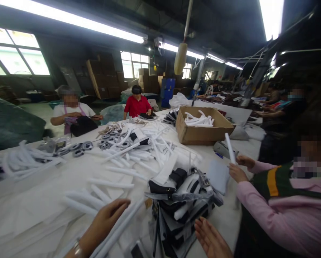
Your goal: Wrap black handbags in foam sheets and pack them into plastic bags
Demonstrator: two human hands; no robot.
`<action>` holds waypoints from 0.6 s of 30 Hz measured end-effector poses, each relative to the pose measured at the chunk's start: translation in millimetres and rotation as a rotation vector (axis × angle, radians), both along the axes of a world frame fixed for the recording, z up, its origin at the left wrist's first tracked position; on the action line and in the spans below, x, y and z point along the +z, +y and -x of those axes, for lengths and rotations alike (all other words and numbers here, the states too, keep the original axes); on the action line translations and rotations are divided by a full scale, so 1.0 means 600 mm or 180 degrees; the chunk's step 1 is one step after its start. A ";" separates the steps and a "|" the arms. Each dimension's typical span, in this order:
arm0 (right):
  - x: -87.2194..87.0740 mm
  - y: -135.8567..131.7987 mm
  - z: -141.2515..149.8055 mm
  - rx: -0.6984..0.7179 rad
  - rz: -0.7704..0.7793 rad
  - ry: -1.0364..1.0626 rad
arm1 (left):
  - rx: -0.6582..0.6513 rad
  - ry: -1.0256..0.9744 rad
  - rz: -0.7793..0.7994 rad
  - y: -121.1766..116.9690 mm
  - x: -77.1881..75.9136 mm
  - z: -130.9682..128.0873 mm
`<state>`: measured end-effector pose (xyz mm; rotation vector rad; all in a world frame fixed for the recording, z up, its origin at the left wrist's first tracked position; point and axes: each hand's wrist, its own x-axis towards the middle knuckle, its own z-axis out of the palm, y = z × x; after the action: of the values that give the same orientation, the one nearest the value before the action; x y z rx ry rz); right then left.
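My left hand (110, 215), with a bracelet at the wrist, reaches in from the bottom with its fingers stretched out. It is over or beside long white rolls (123, 226); whether it touches them I cannot tell. My right hand (212, 239) is at the lower right, fingers extended and nothing in them. Between my hands lies a heap of black bags (176, 209), partly wrapped in clear plastic and white paper, with straps and buckles showing. My right hand is close to the heap's lower right side.
A co-worker in pink sleeves (265, 215) at the right holds a white roll (229, 148). Behind the heap stand a cardboard box (200, 138) of white rolls and a pile of white rolls (139, 154). Grey rings (78, 150) lie left. Two people sit across the table.
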<state>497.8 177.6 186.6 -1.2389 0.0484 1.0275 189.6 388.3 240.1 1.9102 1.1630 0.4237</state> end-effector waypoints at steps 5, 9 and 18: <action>0.004 0.046 -0.044 -0.0257 -0.0172 0.0294 | -0.0238 0.0043 -0.0093 0.163 -0.046 -0.238; -0.014 0.070 -0.063 -0.0189 -0.0314 0.0391 | -0.0358 0.0205 0.0240 0.221 -0.100 -0.362; -0.015 0.117 -0.085 -0.0050 -0.0349 0.0606 | -0.0102 0.0014 0.1432 0.282 -0.185 -0.424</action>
<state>549.0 247.5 177.6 -1.0376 0.1471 1.1172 444.2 557.7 129.1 1.5351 1.1184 0.1238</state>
